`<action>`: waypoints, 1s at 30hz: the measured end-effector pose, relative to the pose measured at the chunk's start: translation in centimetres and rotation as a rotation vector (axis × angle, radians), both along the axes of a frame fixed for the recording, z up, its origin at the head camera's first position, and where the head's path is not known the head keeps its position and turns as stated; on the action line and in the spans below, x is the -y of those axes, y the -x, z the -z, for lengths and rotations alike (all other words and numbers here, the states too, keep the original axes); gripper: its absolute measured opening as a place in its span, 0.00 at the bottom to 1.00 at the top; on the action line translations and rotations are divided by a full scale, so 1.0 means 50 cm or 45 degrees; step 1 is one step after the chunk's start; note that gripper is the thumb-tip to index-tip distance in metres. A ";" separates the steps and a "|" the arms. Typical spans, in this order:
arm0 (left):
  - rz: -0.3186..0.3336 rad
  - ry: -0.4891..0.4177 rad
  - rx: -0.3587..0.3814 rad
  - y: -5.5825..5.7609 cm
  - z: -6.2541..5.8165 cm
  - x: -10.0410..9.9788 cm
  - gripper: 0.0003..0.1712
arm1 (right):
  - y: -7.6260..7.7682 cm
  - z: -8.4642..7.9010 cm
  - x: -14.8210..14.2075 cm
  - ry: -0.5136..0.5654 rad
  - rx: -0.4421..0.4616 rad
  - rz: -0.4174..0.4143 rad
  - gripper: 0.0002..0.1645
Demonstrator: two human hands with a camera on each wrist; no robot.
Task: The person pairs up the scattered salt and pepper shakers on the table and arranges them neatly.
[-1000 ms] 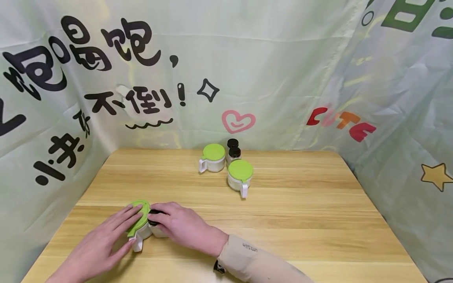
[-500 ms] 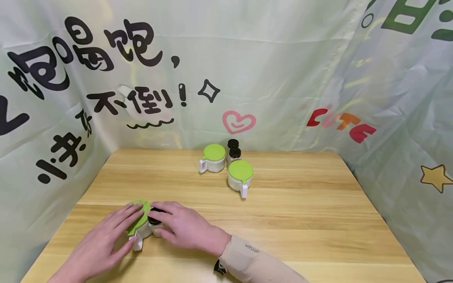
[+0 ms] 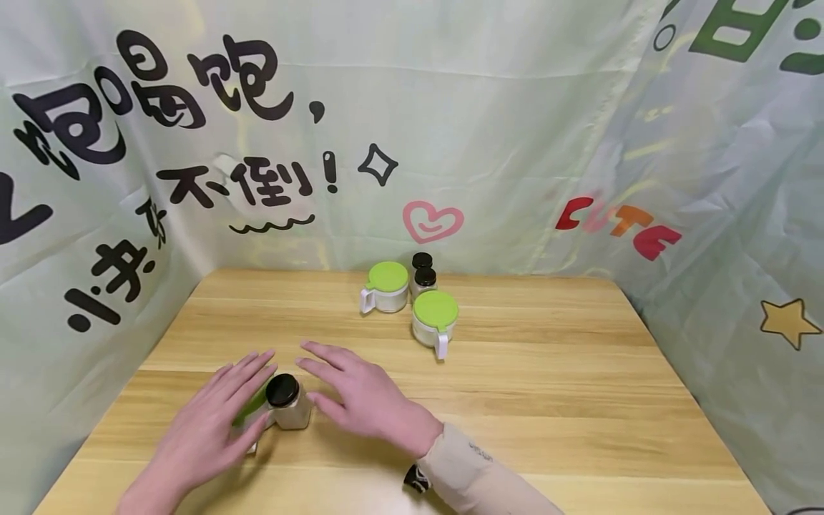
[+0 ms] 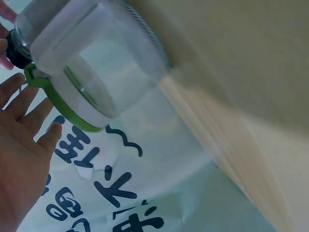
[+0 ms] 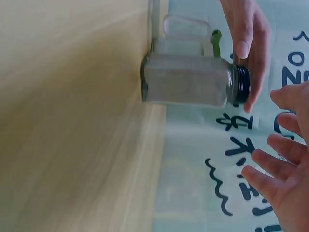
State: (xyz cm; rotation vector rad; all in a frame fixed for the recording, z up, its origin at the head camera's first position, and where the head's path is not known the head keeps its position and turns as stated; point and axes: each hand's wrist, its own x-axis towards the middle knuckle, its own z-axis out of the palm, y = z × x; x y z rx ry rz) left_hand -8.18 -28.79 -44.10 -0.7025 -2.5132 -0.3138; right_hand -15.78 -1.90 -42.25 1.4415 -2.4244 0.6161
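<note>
In the head view a squarish glass jar with a black cap stands upright at the left front of the wooden table. Directly left of it is a seasoning pot with a green lid, mostly hidden under my left hand. That hand's fingers are straight, and the left wrist view has them apart from the pot's green lid. My right hand hovers just right of the glass jar, fingers spread and holding nothing. In the right wrist view a gap shows between its fingertips and the black cap.
Toward the table's back stand two more green-lidded pots, one at the left and one nearer the front, both with white handles. Two black-capped jars, a front one and a rear one, stand between them. Printed cloth hangs behind the table.
My right hand has let go of the black-capped jar and moved back to the right. My left hand has lifted off the green lid and shifted slightly right.
</note>
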 end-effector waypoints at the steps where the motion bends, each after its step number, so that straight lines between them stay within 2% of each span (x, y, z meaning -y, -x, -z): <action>1: -0.004 -0.011 -0.010 0.002 -0.003 -0.006 0.38 | 0.002 0.000 -0.005 0.028 0.002 0.002 0.33; 5: -0.027 -0.051 -0.022 0.015 -0.019 -0.033 0.38 | 0.011 -0.002 -0.024 0.142 0.023 0.022 0.33; 10: -0.026 -0.098 -0.055 0.036 -0.041 -0.068 0.38 | 0.029 0.000 -0.049 0.294 -0.070 0.055 0.35; 13: 0.007 -0.143 -0.152 0.051 -0.053 -0.093 0.37 | 0.040 0.001 -0.062 0.387 -0.116 0.051 0.35; 18: 0.059 -0.215 -0.298 0.075 -0.072 -0.136 0.36 | 0.057 -0.003 -0.081 0.503 -0.122 0.067 0.36; 24: 0.063 -0.260 -0.249 0.097 -0.094 -0.179 0.36 | 0.081 -0.008 -0.106 0.611 -0.142 0.097 0.35; 30: 0.066 -0.259 -0.198 0.118 -0.106 -0.220 0.36 | 0.104 -0.010 -0.138 0.664 -0.106 0.169 0.35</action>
